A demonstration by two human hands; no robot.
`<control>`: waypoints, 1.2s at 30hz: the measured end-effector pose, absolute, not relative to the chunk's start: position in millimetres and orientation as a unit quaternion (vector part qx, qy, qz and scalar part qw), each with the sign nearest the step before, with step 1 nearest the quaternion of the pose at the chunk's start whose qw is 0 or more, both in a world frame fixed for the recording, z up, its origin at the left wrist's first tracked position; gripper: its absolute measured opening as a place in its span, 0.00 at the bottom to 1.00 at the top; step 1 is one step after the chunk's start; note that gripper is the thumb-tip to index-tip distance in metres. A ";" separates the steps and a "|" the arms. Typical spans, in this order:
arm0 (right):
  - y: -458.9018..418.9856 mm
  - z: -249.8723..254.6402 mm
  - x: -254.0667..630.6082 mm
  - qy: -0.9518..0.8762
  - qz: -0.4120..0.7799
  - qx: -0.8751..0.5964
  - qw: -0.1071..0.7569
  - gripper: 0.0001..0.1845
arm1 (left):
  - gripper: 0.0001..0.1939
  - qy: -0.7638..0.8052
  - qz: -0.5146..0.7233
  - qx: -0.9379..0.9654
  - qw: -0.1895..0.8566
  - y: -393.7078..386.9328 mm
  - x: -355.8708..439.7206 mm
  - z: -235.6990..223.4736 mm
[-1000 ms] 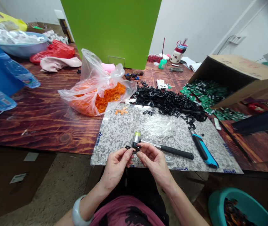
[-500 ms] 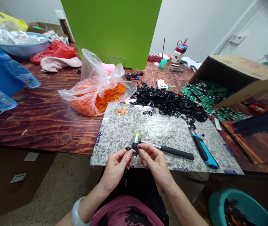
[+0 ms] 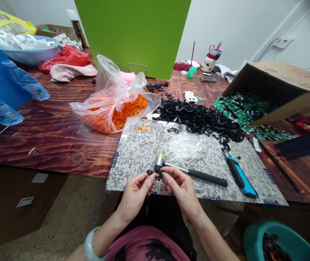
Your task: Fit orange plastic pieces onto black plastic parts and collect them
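Both hands meet near the front edge of the speckled board. My left hand pinches a small black plastic part between thumb and fingertips. Close beside it, my right hand is closed on the other end of the small black piece; whether this is one part or two I cannot tell. Just behind the fingertips lies a mallet with a yellow-green face, its black handle pointing right. Beyond it are thin clear strips, a heap of black plastic parts and a few orange pieces.
A clear bag of orange parts stands at the back left. On the right lie a blue-black utility knife and a tipped carton spilling green circuit boards. A teal tub is below the table's right side.
The whole view has shifted slightly, so the table's things appear a little further right. Both hands keep their pinch on the small black piece, with hardly any movement.
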State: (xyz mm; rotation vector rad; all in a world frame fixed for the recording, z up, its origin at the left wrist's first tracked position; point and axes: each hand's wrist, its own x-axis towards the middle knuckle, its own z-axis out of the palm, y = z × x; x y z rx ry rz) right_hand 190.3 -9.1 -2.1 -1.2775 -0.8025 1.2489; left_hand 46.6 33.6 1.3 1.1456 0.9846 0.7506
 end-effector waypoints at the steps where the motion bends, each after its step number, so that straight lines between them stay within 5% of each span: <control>1: -9.2 -2.0 190.3 -0.340 0.530 -0.541 0.557 0.14 | 0.12 0.435 0.333 0.508 0.664 33.4 46.4 1.2; 27: -12.0 -2.3 186.1 -0.326 0.555 -0.533 0.549 0.14 | 0.15 0.431 0.352 0.549 0.623 34.4 42.2 -0.9; 36: -12.1 -1.9 170.7 -0.174 0.630 -0.453 0.607 0.14 | 0.19 0.415 0.392 0.481 0.665 24.3 53.1 -5.6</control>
